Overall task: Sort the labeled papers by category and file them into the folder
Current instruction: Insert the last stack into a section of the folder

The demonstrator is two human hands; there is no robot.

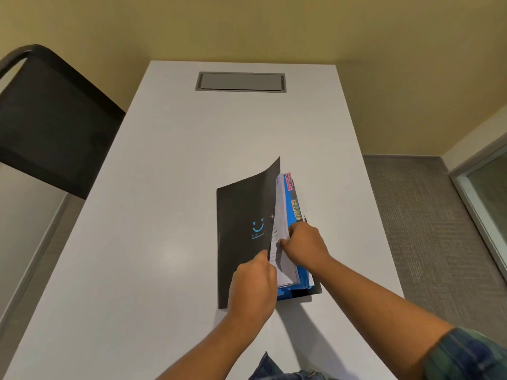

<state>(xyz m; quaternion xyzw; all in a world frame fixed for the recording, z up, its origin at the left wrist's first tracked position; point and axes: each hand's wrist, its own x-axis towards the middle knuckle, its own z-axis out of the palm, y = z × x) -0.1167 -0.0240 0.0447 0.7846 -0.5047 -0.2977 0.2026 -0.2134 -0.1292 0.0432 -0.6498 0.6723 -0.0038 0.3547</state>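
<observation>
On my feed the black folder (227,283) lies on the white table (164,187), just right of its middle and near the front edge. I see the left hand (253,286) pinching the free edge of the front cover (247,204), the one with the blue smiley, and holding it raised and curved over to the left. The right hand (304,246) grips the white papers (282,212) inside, thumb on the top sheet and fingers curled round the right side of the stack. Under them I can make out blue dividers (291,207) with a pink SPORTS tab (288,181) and a yellow FINANCE tab (296,209) sticking out on the right. A dark chair (49,119) stands at the table's left, and a grey hatch (241,82) sits in the far end of the tabletop
</observation>
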